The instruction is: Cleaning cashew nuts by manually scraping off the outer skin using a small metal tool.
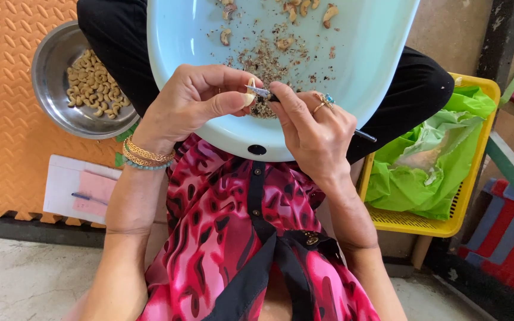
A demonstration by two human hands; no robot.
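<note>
The left hand pinches a small pale nut between thumb and fingers, over the near rim of a light blue tub. The right hand is closed around a thin tool whose tip touches the nut. A metal bowl of peeled nuts sits on the orange mat to the left.

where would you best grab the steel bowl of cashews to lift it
By the bare rim of the steel bowl, on its far-left side over the orange mat: the near-right edge lies tucked under the left hand's forearm and knee, and the cashews sit heaped mid-bowl, so keep it level.
</note>
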